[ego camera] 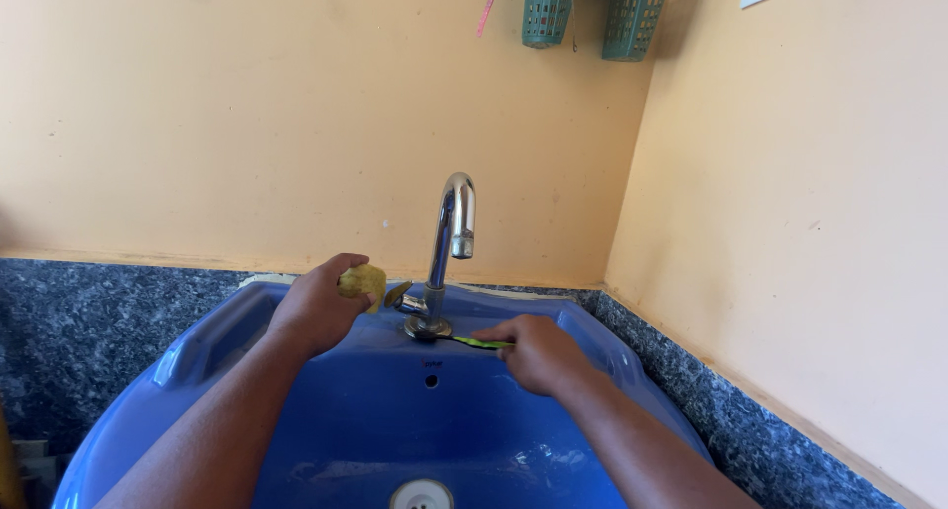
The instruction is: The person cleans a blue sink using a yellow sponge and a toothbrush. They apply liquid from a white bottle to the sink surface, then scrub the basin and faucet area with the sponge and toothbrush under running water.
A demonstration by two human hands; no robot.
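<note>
A glossy blue ceramic wash basin [326, 410] fills the lower middle of the view, set into a speckled dark grey stone counter [89, 321] that wraps around it on both sides and meets the peach-painted walls [247, 104] behind it. High above the basin, 2 teal plastic mesh baskets [592, 10] hang near the corner of the walls. At the back edge of the basin stands a curved chrome tap [449, 242], its spout arching over and opening downward toward the bowl; the round drain [422, 493] lies at the bottom of the basin, at the near edge of the view.

The left hand [316, 312] rests over the basin's back rim, just left of the tap's base, fingers curled closed around a yellow-green lump of sponge [363, 282] that sticks out toward the tap. The right hand [538, 351] rests on the back rim just right of the tap's base, fingers bent and pinched closed on a thin bright green handle, seemingly a small brush [481, 343]. The brush lies almost flat along the rim, its long axis running left to right, the free end pointing left at the tap's base plate and touching or nearly touching it; I cannot tell which.
</note>
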